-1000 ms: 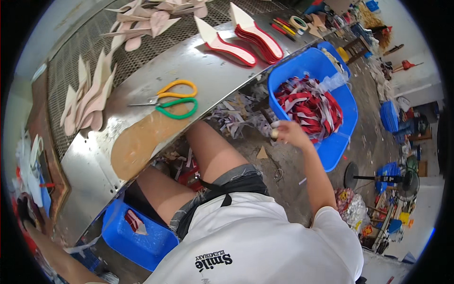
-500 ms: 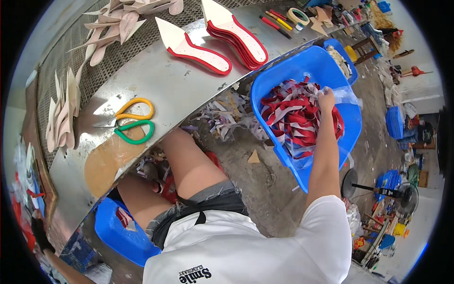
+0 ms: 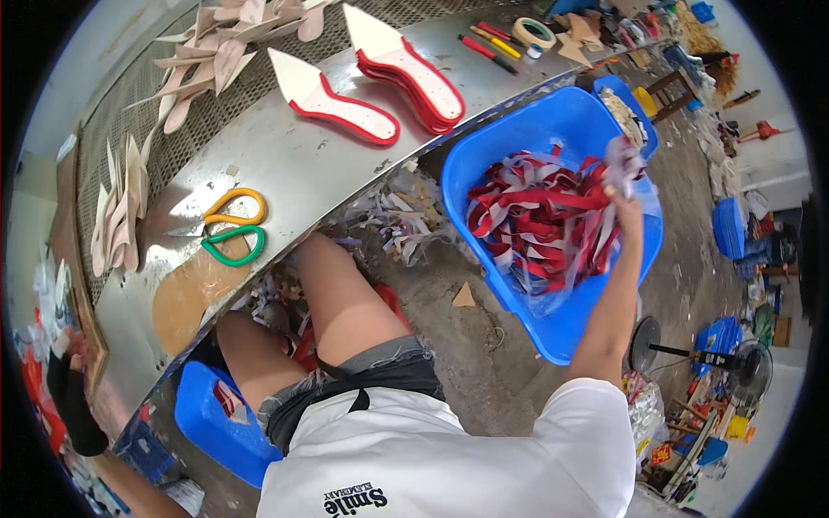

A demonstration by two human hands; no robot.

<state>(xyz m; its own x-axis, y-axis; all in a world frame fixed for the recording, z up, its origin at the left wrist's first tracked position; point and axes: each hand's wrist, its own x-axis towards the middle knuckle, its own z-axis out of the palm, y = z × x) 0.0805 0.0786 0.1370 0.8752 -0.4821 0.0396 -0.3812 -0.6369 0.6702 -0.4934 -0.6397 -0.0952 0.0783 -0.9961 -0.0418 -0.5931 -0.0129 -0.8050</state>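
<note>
My right hand is closed around a bunch of red and white strips with some clear plastic, lifted at the right side of a large blue tub. Below it, a heap of red and white strips fills much of the tub. At the far left edge, my left hand, in a black fingerless covering, is beside a pile of red, white and blue material. Its fingers are small and blurred there, so whether they grip anything is unclear.
On the metal table lie yellow-and-green-handled scissors, red-edged insoles, a stack of them, pens and a tape roll. Pale insole pieces rest on mesh. A smaller blue tub and a fan stand nearby.
My right hand has moved right and slightly down, drawing strips up from the heap. My left hand has moved upward along the table's left end. The whole view has shifted slightly.
</note>
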